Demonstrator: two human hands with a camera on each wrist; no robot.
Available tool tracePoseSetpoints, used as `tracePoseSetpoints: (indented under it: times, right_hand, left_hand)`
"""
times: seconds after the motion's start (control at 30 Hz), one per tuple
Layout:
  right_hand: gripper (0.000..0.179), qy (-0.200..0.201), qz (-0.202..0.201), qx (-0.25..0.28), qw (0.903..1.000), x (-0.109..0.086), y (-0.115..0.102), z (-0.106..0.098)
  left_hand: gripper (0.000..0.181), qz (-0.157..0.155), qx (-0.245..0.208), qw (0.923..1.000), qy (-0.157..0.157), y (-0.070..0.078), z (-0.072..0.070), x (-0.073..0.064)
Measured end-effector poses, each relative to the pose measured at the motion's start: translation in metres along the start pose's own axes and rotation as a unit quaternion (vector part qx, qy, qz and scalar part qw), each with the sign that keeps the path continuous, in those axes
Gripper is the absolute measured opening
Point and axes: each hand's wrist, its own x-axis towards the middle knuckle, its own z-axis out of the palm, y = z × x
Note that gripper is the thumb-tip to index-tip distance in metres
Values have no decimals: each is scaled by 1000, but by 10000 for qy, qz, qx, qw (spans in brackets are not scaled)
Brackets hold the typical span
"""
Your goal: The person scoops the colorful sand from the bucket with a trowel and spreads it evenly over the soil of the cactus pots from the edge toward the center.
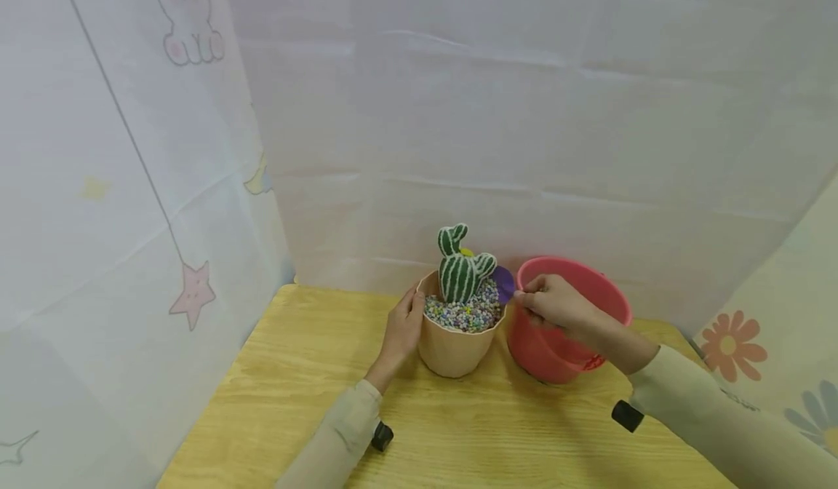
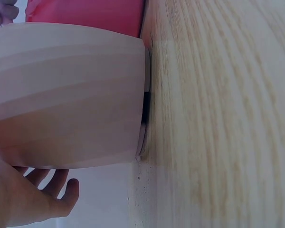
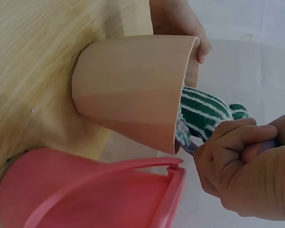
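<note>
Standing on the table (image 1: 314, 394) in the head view were one peach pot (image 1: 458, 358), upright, part-filled with small multicoloured beads (image 1: 458, 321); one green cactus ornament (image 1: 456, 281), white-striped, set in the beads; one red bucket (image 1: 540, 358), just right of the pot. Left grip (image 1: 402, 325): placed against the pot's left side. Right grip (image 1: 556, 303): clamped on one purple scoop (image 1: 505, 285). Governing relation, as judged: the scoop's blade lay left of the right grip, at the pot's right rim, its long axis running from that hand toward the beads; the left grip was farther off, across the pot.

Left wrist view, turned sideways: the pot's outer wall filled much of the frame. Left grip: fingers bent about the wall. The red bucket showed beyond; part of the right grip showed at the corner.

Right wrist view, also turned: right grip, fingers wrapped together round the scoop's handle; the neck emerged toward the beads at the pot's mouth, seemingly slanting downward. The blade was mostly hidden; its load could not be told. The bucket's handle (image 3: 99, 173) lay across its side.
</note>
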Motion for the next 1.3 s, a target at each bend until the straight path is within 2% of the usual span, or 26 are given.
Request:
tracePoseSetpoints:
  times: [0.2, 0.43, 0.63, 0.8, 0.9, 1.1, 1.2, 1.3]
  right_hand:
    - [25, 123, -153, -277, 9994, -6, -3, -5]
    - [34, 507, -14, -741, 9960, -25, -5, -16]
    - [38, 821, -240, -1508, 9849, -43, 3, -36]
    - [40, 872, -412, -1595, 9825, -52, 13, -53]
    - [39, 984, -582, -1881, 9755, -57, 19, -61]
    - [32, 1277, -928, -2506, 9551, -63, 36, -77]
    - [30, 1447, -1093, -2808, 9425, -62, 47, -85]
    - [27, 1517, -1152, -3019, 9341, -60, 56, -92]
  left_hand:
    - [50, 11, -2, 10000, -40, -3, -1, 2]
    - [48, -69, -7, 10000, -23, -4, 0, 3]
    - [49, -112, 35, 9999, -89, -2, 0, 4]
    - [48, -91, 187, 9998, 37, 2, -3, 3]
    - [43, 60, 309, 9994, 166, 6, -5, 4]
    - [37, 463, 318, 9977, 385, 20, -10, 4]
    - [36, 744, 412, 9952, 485, 28, -10, 4]
    - [35, 1019, 550, 9916, 569, 38, -8, 2]
